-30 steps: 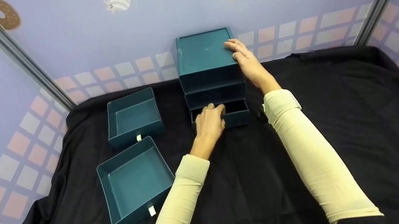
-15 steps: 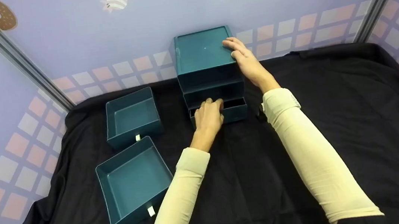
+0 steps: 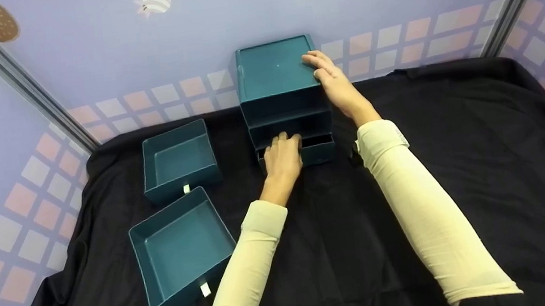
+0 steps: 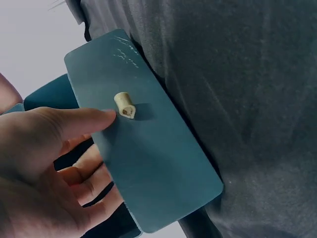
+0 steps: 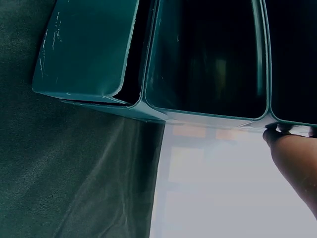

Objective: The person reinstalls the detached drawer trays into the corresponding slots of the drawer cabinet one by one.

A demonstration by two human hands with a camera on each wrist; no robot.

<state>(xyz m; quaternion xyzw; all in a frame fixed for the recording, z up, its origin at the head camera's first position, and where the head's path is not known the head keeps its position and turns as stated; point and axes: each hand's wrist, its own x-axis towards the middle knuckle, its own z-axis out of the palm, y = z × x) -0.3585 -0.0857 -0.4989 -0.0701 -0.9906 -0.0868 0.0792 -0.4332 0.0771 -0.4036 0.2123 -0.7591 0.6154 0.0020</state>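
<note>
A teal three-tier drawer cabinet [image 3: 276, 70] stands against the back wall, its upper two slots without drawers. In the lowest slot, a teal drawer [image 3: 319, 154] sticks out a little. My left hand [image 3: 282, 159] grips that drawer's front panel. In the left wrist view, the thumb [image 4: 91, 121] presses the panel's outer face beside a small cream pull tab [image 4: 124, 105], with the other fingers behind the rim. My right hand [image 3: 339, 86] rests along the cabinet's right top edge. In the right wrist view, its thumb [image 5: 297, 153] touches the cabinet's side.
Two teal drawers lie on the black cloth [image 3: 365, 245] to the left: a rear drawer [image 3: 184, 158] and a front drawer [image 3: 189, 252], both with cream tabs facing me. My left sleeve passes close to the front one. A patterned wall [image 3: 236, 18] stands right behind the cabinet.
The lowest drawer has slid farther back into the cabinet, and my left hand has moved forward with it. My right hand has stayed at the cabinet's top edge.
</note>
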